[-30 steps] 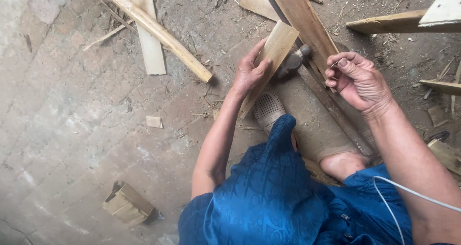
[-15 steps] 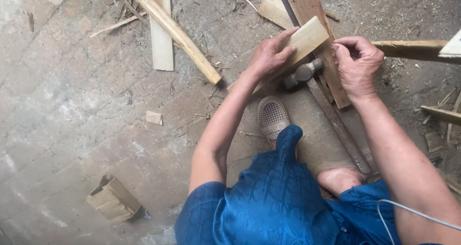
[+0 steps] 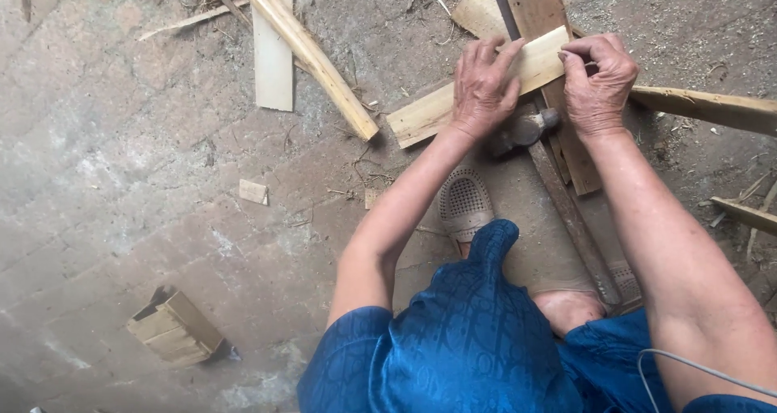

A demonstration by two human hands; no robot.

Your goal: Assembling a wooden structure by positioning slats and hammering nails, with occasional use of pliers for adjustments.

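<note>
Two hands: both on one pale flat wooden slat (image 3: 429,113), lying slantwise across a dark brown upright plank (image 3: 544,12).
Left hand (image 3: 483,85): palm down, fingers spread, pressing the slat's middle.
Right hand (image 3: 597,81): fingers curled, pinching the slat's right end.
Box: small open wooden crate (image 3: 174,329), lower left on the stone floor (image 3: 121,154), well apart.
Hammer: grey metal head (image 3: 522,129) just under the left hand.
Clutter: round pale pole (image 3: 312,53) and flat white board (image 3: 273,44) upper left; perforated grey shoe (image 3: 464,202) below the slat.
</note>
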